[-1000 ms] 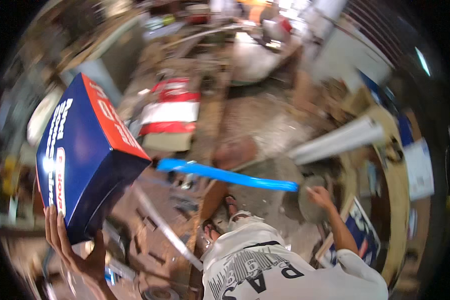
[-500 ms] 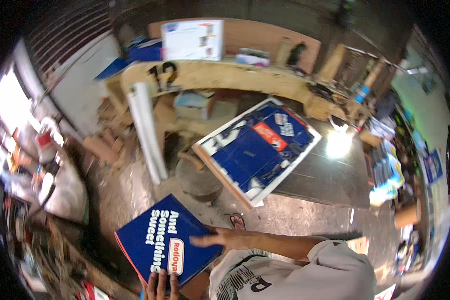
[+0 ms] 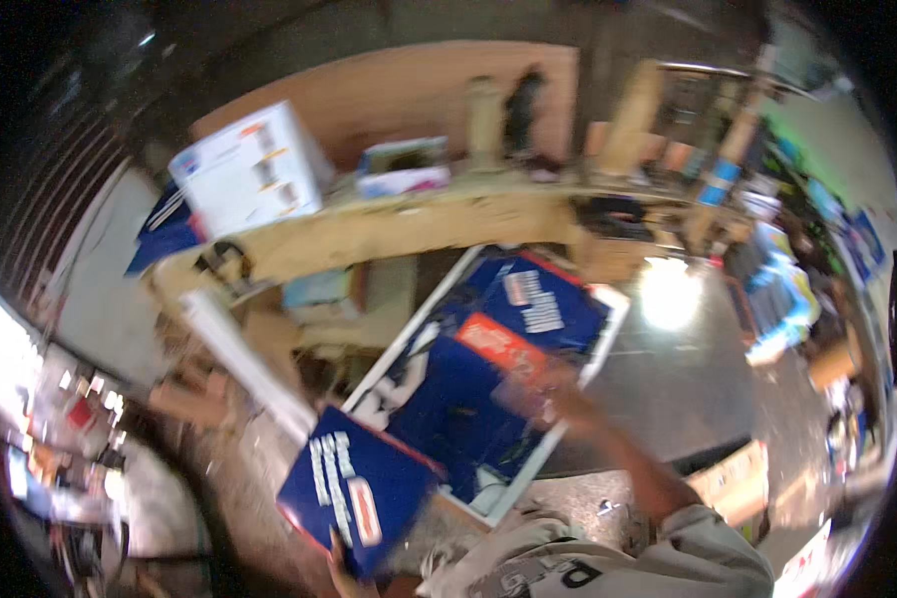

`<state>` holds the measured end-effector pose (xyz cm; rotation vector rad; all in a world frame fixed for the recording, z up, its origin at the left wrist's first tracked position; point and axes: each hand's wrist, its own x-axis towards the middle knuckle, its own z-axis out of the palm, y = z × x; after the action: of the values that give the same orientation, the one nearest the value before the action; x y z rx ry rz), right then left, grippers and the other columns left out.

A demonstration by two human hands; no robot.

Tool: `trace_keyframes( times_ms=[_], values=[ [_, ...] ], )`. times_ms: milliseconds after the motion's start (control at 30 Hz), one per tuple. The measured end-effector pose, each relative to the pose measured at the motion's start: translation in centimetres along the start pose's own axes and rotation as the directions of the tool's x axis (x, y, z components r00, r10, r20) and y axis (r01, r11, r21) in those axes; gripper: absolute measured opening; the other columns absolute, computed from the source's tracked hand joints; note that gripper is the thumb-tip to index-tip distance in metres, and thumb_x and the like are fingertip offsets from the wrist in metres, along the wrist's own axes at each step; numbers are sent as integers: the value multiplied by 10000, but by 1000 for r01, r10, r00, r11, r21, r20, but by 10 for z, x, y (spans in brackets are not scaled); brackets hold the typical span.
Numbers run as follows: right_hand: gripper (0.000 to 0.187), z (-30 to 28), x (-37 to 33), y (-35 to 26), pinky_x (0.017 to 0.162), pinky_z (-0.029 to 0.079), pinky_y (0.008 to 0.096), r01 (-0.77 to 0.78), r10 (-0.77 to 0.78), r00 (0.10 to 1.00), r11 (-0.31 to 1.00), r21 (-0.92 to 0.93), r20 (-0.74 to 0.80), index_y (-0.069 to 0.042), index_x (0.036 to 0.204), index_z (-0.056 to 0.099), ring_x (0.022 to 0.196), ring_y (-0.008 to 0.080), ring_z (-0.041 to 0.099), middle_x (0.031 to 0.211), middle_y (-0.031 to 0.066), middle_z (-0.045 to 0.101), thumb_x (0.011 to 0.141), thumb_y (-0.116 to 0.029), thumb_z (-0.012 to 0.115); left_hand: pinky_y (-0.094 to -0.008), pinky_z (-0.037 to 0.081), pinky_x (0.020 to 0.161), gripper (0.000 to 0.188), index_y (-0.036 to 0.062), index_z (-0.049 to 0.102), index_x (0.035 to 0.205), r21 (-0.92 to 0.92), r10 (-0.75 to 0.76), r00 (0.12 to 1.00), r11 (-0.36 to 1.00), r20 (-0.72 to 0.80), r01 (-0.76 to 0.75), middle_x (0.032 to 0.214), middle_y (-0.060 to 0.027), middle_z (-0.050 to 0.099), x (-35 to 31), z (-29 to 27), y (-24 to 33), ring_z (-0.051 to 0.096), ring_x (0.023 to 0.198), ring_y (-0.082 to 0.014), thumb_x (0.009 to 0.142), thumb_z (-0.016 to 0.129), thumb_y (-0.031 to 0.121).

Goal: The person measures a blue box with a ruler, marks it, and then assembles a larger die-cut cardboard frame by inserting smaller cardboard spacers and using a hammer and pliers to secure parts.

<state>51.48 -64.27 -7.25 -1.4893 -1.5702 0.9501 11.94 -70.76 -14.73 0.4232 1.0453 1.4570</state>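
My left hand (image 3: pixel 345 573) grips the lower edge of a blue printed panel (image 3: pixel 339 478) with white lettering and a reddish edge. Some of its fingers are hidden behind the panel. The far corner of this panel overlaps a white-edged rectangular frame (image 3: pixel 610 324), which leans tilted on the dark table. Blue printed sheeting (image 3: pixel 468 409) with an orange-red patch covers the inside of the frame. Over that sheeting, near the patch, my right hand (image 3: pixel 540 392) is stretched out. Motion smears its fingers, so whether it touches the surface is unclear.
A bright lamp glow (image 3: pixel 668 294) shows on the dark tabletop (image 3: pixel 658 389). Behind is a wooden shelf (image 3: pixel 448 214) with a white printed box (image 3: pixel 249 169) and a small open box (image 3: pixel 404 167). A long white strip (image 3: pixel 244 359) leans at left. Clutter lines the right side.
My right hand has left the blue panel and reached out over the framed sheeting. The view has shifted toward the shelf, and the held panel now overlaps the frame's near corner.
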Motion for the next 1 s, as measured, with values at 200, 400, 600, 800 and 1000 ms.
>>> trace_keyframes(
  times_ms=[200, 400, 600, 800, 1000],
  values=[
    [705, -228, 35, 72, 1129, 286, 462, -369, -420, 682, 510, -777, -599, -91, 1429, 435, 1324, 349, 436, 1397, 190, 495, 835, -310, 745, -404, 500, 940, 579, 73, 474, 1385, 177, -67, 998, 982, 13, 64, 1279, -116, 604, 191, 17, 21, 606, 1137, -225, 943, 583, 431],
    [654, -205, 70, 53, 1131, 299, 433, -373, -308, 704, 607, -702, -640, -56, 1443, 413, 1355, 338, 411, 1434, 194, 469, 887, -257, 693, -467, 587, 708, 635, 136, 452, 1395, 289, -137, 986, 944, -93, 158, 1426, -112, 459, 349, 65, -23, 554, 1179, -280, 907, 584, 519],
    [551, -154, 17, 37, 1122, 307, 443, -523, -230, 690, 498, -692, -687, -5, 1400, 449, 1326, 356, 435, 1393, 204, 499, 912, -178, 639, -388, 533, 822, 783, 52, 290, 1488, 570, 24, 993, 818, 113, -85, 1371, -137, 478, 423, 28, -94, 506, 1181, -257, 905, 652, 429],
    [571, -141, -49, 21, 1118, 324, 437, -721, -49, 541, 487, -493, -839, -28, 1375, 474, 1293, 328, 468, 1380, 170, 518, 849, -116, 677, -354, 380, 1037, 844, -6, 198, 1518, 759, -49, 920, 584, 388, -289, 1394, -187, 458, 452, 28, -128, 486, 1193, -240, 892, 712, 230],
    [701, -202, 78, 11, 1100, 343, 459, -488, -307, 731, 389, -781, -609, -76, 1421, 444, 1306, 360, 464, 1387, 168, 522, 816, -241, 758, -418, 439, 993, 886, 64, 197, 1545, 719, -139, 770, 491, 623, -493, 1339, -219, 532, 553, 109, -167, 545, 1181, -320, 891, 696, 392]
  ],
)
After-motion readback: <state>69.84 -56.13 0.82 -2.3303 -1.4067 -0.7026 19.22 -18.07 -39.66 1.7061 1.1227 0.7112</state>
